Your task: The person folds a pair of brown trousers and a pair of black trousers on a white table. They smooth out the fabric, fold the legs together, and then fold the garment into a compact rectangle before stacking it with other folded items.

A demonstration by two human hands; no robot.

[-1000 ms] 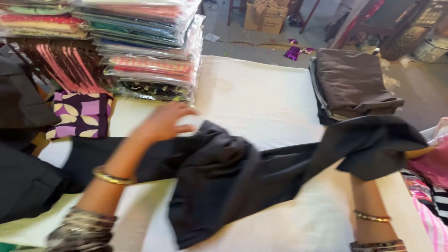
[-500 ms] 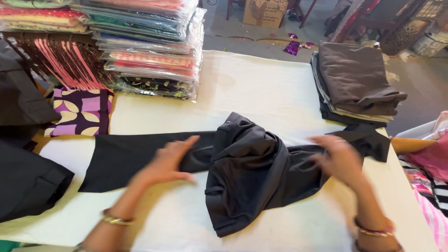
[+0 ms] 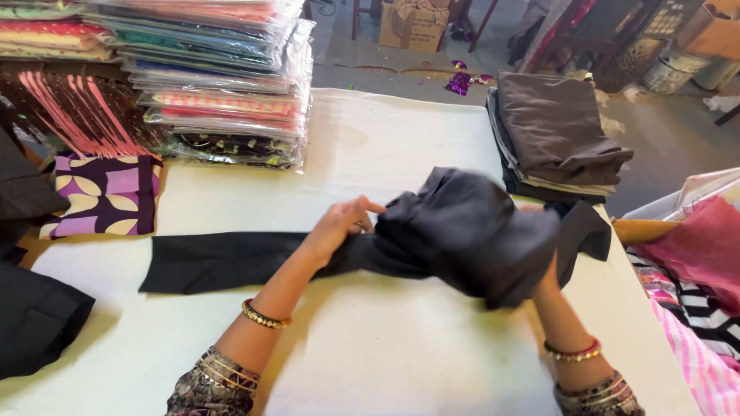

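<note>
A long black garment [image 3: 462, 239] lies across the white table [image 3: 370, 347], one narrow end stretched flat to the left and its middle bunched up in a lifted fold. My left hand [image 3: 339, 223] presses on the garment just left of the bunch, fingers spread over the cloth. My right hand is hidden under the raised fold; only its forearm with bangles [image 3: 572, 353] shows, and it lifts the fabric from below.
A stack of folded dark clothes [image 3: 551, 135] sits at the far right. Piles of plastic-wrapped fabrics [image 3: 223, 85] stand at the far left, with a purple patterned cloth [image 3: 104, 194] beside them. Black cloth [image 3: 35, 323] lies at the left edge, pink and striped fabric [image 3: 694, 262] at the right.
Both hands moved toward the garment's middle. The right end of the cloth was drawn in and the bunched fold lifted over to the right, covering my right hand.
</note>
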